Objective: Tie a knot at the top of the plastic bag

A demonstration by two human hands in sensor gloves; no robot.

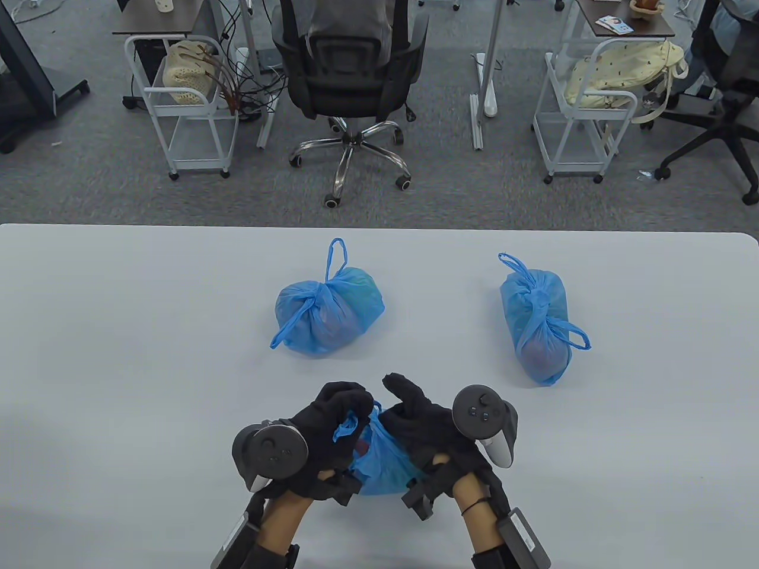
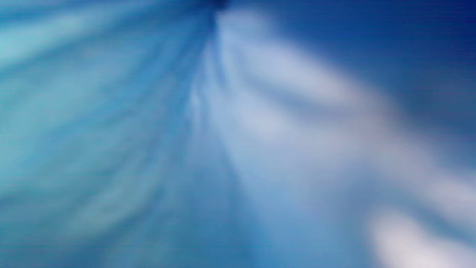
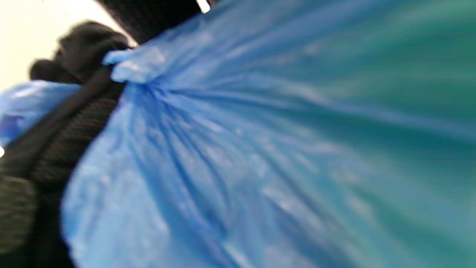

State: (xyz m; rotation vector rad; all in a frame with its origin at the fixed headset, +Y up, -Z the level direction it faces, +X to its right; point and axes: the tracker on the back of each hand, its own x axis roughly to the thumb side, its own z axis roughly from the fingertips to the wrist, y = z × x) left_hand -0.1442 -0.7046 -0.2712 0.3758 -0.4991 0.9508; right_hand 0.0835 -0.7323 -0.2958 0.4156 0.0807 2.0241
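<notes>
A blue plastic bag point(image 1: 379, 468) lies at the table's near edge between both gloved hands. My left hand point(image 1: 335, 424) grips a blue handle strip point(image 1: 347, 425) of the bag top, fingers curled over it. My right hand point(image 1: 409, 415) rests on the bag's right side, fingers reaching over its top; whether it pinches the other handle is hidden. The left wrist view is filled with blurred blue plastic point(image 2: 186, 141). The right wrist view shows the gathered blue plastic point(image 3: 230, 156) close up, with dark gloved fingers point(image 3: 74, 93) at the bunched top on the left.
Two other blue bags with knotted tops lie farther back on the white table point(image 1: 118, 332): one at the centre point(image 1: 329, 311) and one at the right point(image 1: 539, 323). Beyond the table's far edge stand an office chair point(image 1: 350, 77) and white carts point(image 1: 184, 106).
</notes>
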